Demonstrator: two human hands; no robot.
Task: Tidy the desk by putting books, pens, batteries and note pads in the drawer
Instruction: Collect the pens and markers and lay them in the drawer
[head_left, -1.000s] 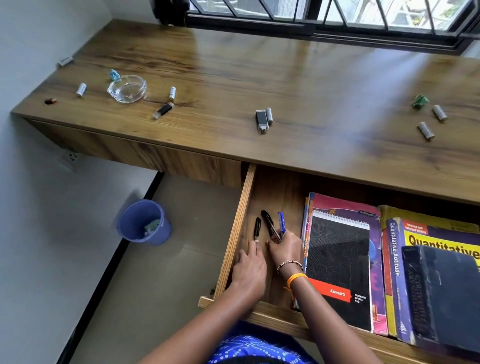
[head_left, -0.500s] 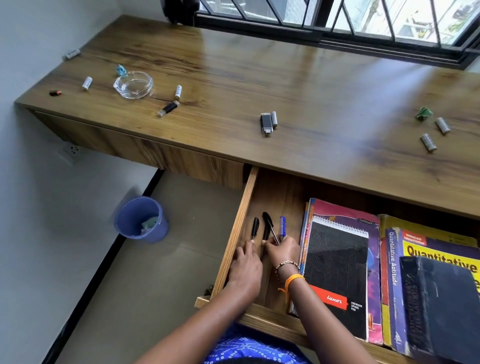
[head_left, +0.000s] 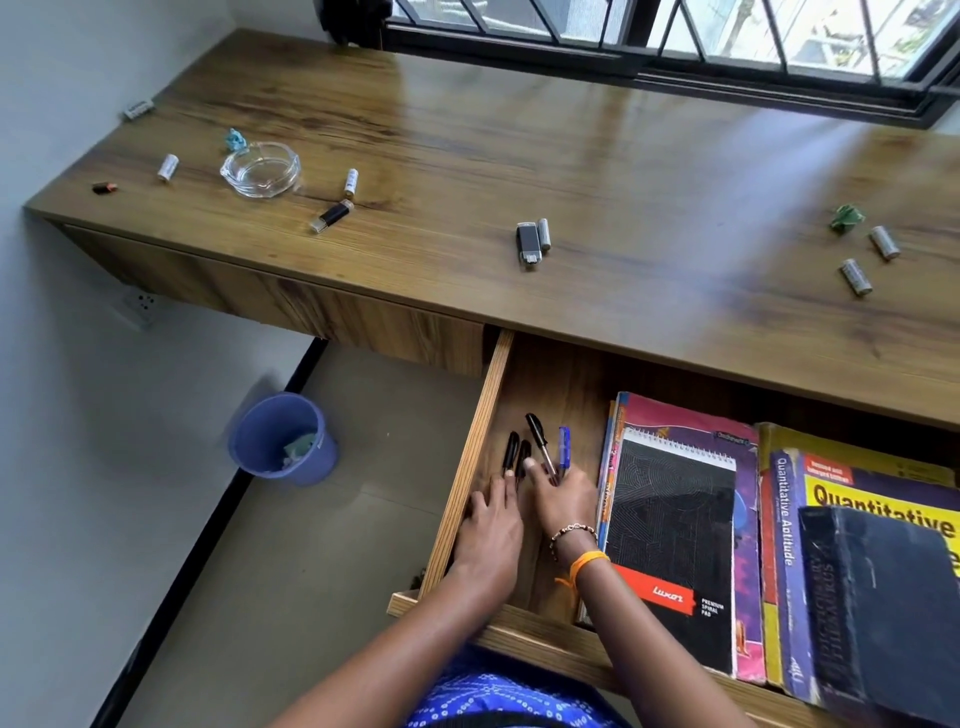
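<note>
Both forearms reach down into the open drawer (head_left: 470, 457) at its left end. The left hand (head_left: 488, 535) lies flat, fingers straight and together, fingertips touching the lower ends of two black pens (head_left: 514, 454). Just right of it, the right hand (head_left: 563, 501) curls its fingers round the lower ends of a black pen (head_left: 537, 436) and a blue pen (head_left: 564, 447), beside the spiral pad (head_left: 670, 540).

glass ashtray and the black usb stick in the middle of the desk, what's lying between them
In the head view, between the glass ashtray and the black usb stick lie a white battery and a second, black-and-gold stick.
</note>
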